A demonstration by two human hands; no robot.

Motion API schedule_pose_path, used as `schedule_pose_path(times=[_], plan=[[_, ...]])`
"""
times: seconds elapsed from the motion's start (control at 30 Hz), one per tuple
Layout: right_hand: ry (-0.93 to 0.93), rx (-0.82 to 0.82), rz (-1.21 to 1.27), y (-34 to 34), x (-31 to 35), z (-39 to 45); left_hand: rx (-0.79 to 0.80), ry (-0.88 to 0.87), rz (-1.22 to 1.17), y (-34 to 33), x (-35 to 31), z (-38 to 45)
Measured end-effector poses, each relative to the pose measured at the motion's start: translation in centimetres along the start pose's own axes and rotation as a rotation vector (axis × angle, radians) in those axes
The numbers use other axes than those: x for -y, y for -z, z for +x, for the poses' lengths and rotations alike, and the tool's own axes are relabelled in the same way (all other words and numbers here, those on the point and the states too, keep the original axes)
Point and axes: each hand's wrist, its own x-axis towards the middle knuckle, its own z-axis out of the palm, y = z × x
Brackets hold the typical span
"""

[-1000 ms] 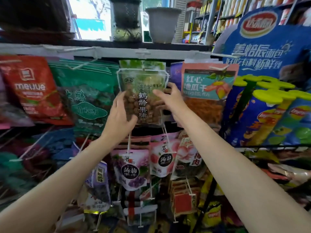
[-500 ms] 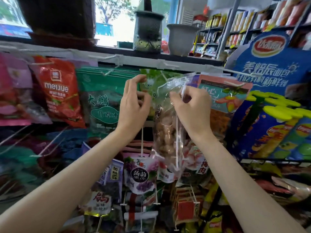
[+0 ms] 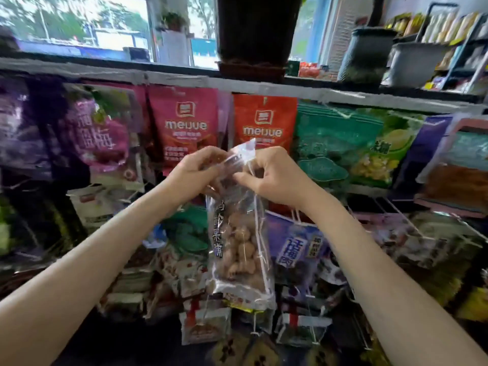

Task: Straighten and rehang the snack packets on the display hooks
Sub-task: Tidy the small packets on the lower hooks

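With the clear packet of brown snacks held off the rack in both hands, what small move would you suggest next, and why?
Probably lift the clear packet towards a hook on the top rail and thread its top edge on. Both the left hand and right hand pinch its top, and it hangs free of any hook.

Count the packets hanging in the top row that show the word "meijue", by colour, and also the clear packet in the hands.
Pink meijue packet: 1
Orange meijue packet: 1
Clear packet held by left hand and right hand: 1
Total: 3
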Motion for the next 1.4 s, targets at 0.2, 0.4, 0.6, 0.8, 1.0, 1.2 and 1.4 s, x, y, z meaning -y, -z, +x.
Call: schedule_pose_path(times=[0.2,0.4,0.6,0.8,1.0,1.2,1.4], plan=[[0.059,0.166,0.085,-9.2,7.4,7.9,-0.129,0.125,0.142,15.1,4.1,-4.2],[0.057,0.364,0.163,-17.5,11.3,16.1,-0.243,0.210,-0.038,25.5,10.0,-7.4],[0.097,0.322,0.417,-23.7,15.1,25.6,-0.130,0.083,0.112,34.8,13.4,-6.5],[0.219,0.611,0.139,-31.6,21.7,35.7,-0.034,0.212,0.139,46.2,17.0,-5.8],[0.155,0.845,-0.055,-39.1,26.4,41.1,0.050,0.271,0.161,56.2,20.5,-6.5],[0.141,0.768,-0.033,-50.2,30.6,44.0,0.209,0.344,0.155,66.4,28.0,-9.1],[0.020,0.774,0.073,-61.2,36.6,49.2,0.219,0.421,0.054,78.3,34.6,-12.1]])
